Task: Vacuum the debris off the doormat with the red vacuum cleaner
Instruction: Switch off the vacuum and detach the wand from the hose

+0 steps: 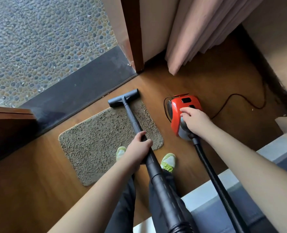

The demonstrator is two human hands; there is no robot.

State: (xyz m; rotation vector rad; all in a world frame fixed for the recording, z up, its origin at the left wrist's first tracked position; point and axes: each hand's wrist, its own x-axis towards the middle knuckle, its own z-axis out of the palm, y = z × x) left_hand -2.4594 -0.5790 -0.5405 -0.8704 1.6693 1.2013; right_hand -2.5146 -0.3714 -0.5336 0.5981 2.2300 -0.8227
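A shaggy tan doormat (102, 140) lies on the wooden floor by the doorway. My left hand (139, 147) grips the dark wand (134, 121) of the vacuum. The wand's grey floor head (122, 98) sits at the mat's far edge. To the right stands the red vacuum cleaner (181, 110). My right hand (194, 121) rests on top of its body, fingertips touching the red shell near the dark buttons. A ribbed black hose (213, 179) runs from the cleaner back toward me.
A dark threshold strip (82, 93) and pebble paving (43, 41) lie beyond the mat. A door frame (132, 31) and a pink curtain (199, 31) stand at the back. The power cord (240, 100) trails right. My shoes (169, 160) stand at the mat's near corner.
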